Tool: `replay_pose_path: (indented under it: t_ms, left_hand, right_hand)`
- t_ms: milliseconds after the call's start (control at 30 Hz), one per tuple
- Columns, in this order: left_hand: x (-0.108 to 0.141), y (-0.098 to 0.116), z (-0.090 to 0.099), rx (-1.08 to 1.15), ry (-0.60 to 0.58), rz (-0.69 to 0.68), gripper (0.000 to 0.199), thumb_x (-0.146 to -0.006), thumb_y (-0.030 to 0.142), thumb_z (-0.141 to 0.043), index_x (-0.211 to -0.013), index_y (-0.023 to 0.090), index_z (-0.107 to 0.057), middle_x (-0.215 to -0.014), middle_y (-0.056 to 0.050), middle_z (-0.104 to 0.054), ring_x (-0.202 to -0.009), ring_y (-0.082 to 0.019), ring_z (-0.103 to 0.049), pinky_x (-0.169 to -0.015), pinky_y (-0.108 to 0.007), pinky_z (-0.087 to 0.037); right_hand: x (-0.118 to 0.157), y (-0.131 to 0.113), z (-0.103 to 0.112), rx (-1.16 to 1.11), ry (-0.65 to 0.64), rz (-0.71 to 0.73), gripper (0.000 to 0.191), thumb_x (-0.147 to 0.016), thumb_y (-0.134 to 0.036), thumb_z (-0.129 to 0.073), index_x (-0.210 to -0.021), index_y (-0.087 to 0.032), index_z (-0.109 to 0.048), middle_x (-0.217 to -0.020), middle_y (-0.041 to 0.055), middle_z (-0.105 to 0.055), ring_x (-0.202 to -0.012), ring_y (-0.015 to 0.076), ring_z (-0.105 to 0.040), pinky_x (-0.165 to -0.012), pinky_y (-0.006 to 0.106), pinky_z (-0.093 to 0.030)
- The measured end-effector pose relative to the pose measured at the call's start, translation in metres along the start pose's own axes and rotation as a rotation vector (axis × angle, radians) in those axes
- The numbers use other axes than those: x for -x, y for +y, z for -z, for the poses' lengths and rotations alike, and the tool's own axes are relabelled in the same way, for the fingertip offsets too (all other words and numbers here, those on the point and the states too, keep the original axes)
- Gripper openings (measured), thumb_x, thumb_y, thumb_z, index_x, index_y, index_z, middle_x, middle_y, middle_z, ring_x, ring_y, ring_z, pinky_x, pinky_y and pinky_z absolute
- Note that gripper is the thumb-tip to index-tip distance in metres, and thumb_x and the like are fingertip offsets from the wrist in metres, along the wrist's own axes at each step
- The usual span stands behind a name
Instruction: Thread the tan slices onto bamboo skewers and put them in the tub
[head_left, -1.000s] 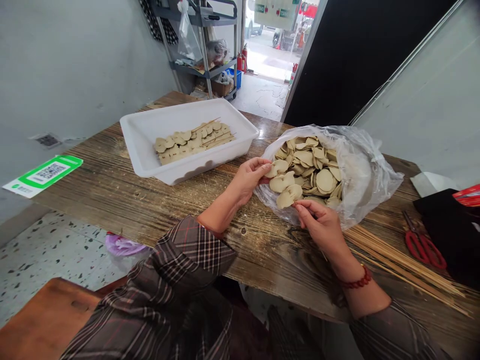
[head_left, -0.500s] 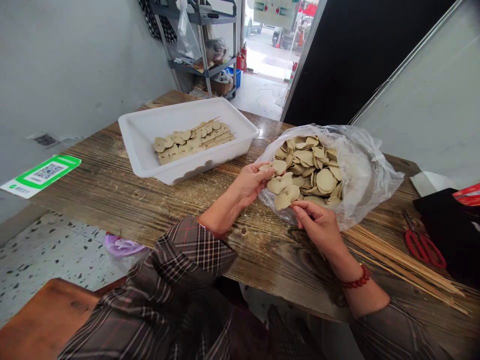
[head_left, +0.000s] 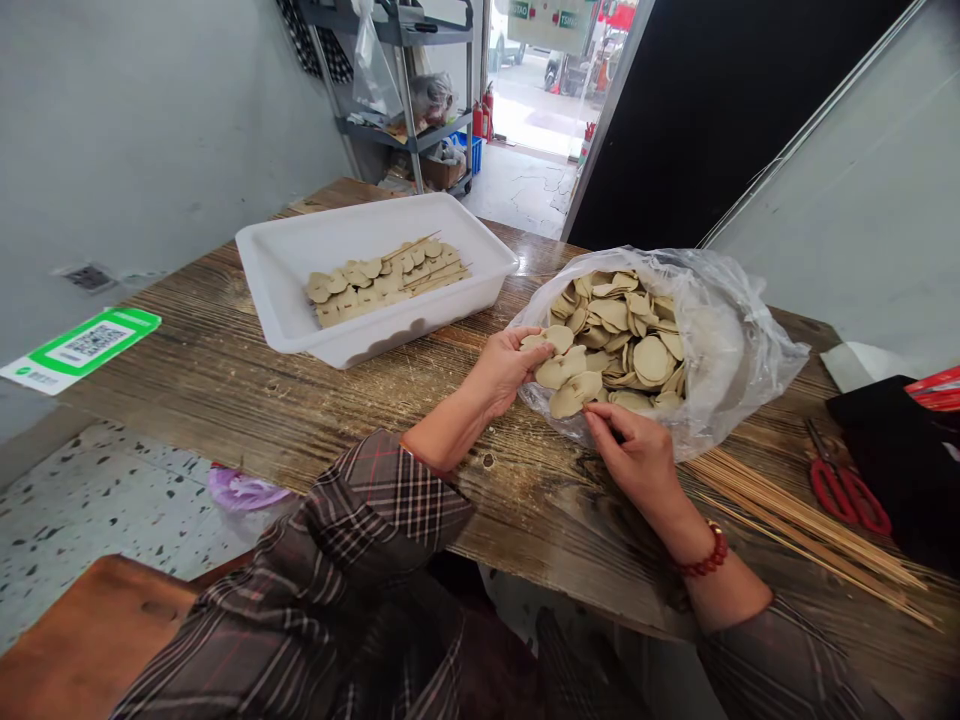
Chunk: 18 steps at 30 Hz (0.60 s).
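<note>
Thin beige round slices [head_left: 574,393], threaded one after another, hang over the near rim of a clear plastic bag [head_left: 739,345]. My left hand [head_left: 504,370] closes on the upper end of this row, thumb on top. At the lower end, my right hand [head_left: 636,445] pinches the bamboo skewer, whose shaft is mostly hidden by fingers and slices. Many loose slices [head_left: 651,362] fill the open bag just beyond both hands. In a white plastic tub [head_left: 375,345] to the left lie several finished-looking skewers of slices [head_left: 367,290].
A bundle of bamboo skewers [head_left: 810,520] lies right of my right hand. Beyond it are red-handled scissors [head_left: 851,495] and a black item [head_left: 892,460]. A green QR card [head_left: 90,345] sits at the table's left edge. A shelf cart [head_left: 409,90] stands behind.
Both hands stay almost in place. My right hand has shifted very slightly and its wrist has turned a little; the row of slices looks nearly the same.
</note>
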<state>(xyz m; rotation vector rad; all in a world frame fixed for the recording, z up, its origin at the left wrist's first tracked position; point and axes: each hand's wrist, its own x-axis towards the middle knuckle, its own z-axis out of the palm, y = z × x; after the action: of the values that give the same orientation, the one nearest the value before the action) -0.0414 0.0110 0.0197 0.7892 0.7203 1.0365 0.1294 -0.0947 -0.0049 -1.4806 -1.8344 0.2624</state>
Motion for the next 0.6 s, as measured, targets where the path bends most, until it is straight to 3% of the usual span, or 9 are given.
replay_pose_path:
  t_ms: [300,600]
  left_hand:
    - [-0.001,-0.005,-0.002,0.016,0.001,0.025,0.033,-0.059,0.019,-0.082,-0.086,0.010,-0.067,-0.074,-0.002,-0.070,-0.060,-0.009,-0.062,-0.056,-0.020,-0.052]
    - [-0.002,-0.011,-0.002,0.010,-0.018,0.034,0.030,-0.060,0.019,-0.081,-0.086,0.012,-0.067,-0.078,-0.002,-0.071,-0.064,-0.011,-0.065,-0.061,-0.022,-0.054]
  right_hand:
    - [0.004,0.002,0.000,0.244,0.002,0.100,0.027,-0.096,-0.030,-0.047,-0.099,-0.018,-0.072,-0.096,0.0105,-0.076,-0.082,0.0229,-0.072,-0.074,0.033,-0.051]
    - [-0.002,0.000,0.002,0.057,-0.011,-0.003,0.024,-0.093,-0.031,-0.050,-0.092,-0.021,-0.072,-0.086,0.0073,-0.076,-0.074,0.0210,-0.070,-0.067,0.031,-0.050]
